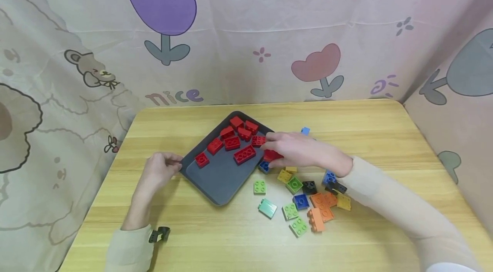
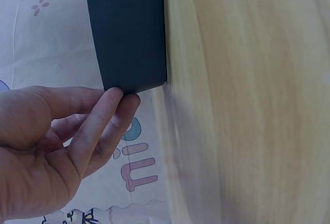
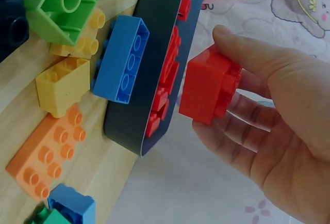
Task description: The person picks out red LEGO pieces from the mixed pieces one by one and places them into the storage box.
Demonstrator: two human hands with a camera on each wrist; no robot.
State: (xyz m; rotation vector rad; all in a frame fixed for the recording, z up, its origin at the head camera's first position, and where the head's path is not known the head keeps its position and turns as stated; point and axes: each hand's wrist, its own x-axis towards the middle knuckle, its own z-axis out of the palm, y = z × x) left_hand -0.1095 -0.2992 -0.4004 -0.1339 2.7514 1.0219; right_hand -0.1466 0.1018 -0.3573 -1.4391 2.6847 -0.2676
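My left hand pinches the left corner of a dark grey tray between thumb and fingers; in the left wrist view the fingertips are at the tray's corner edge. Several red bricks lie inside the tray, mostly toward its far side. Over the tray's right edge, my right hand grips a red brick between thumb and fingers. The brick's studs face the palm in the right wrist view. A blue brick lies on its side against the tray's outer wall, below the held brick.
Loose bricks lie on the wooden table right of the tray: light green, teal, orange, yellow, black and blue. A patterned cloth hangs behind the table.
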